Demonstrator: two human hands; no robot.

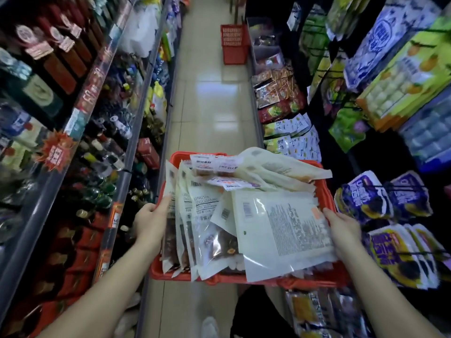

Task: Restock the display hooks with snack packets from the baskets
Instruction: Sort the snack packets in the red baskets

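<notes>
**A:** Where are the hands?

**B:** Both are on the red basket [219,279], which is held up above the tiled floor [210,93]. The left hand [148,220] grips the left rim, with its fingers curled over the edge and the tips against the outermost packet. The right hand [344,230] holds the right rim, thumb on top. Its fingers curl under and are mostly hidden.

**A:** And the snack packets?

**B:** They're heaped in the basket. A row of windowed packets [185,215] stands on edge along the left side, with dark snack showing through. A big white packet [283,230] lies label-side up over the near right corner, its lower end hanging past the near rim. Some pale packets [268,167] lie flat across the far edge.

**A:** The hooks?

**B:** They're on the right. Black display hooks [373,185] just beside the basket's right rim carry purple packets [361,201]. Blue-and-white bags [380,45] and green ones hang higher up.

**A:** What's further off?

**B:** Shelves of bottles [97,167] run along the left. A second basket [234,43], also red, stands on the floor at the far end, close against the right-hand rack.
</notes>
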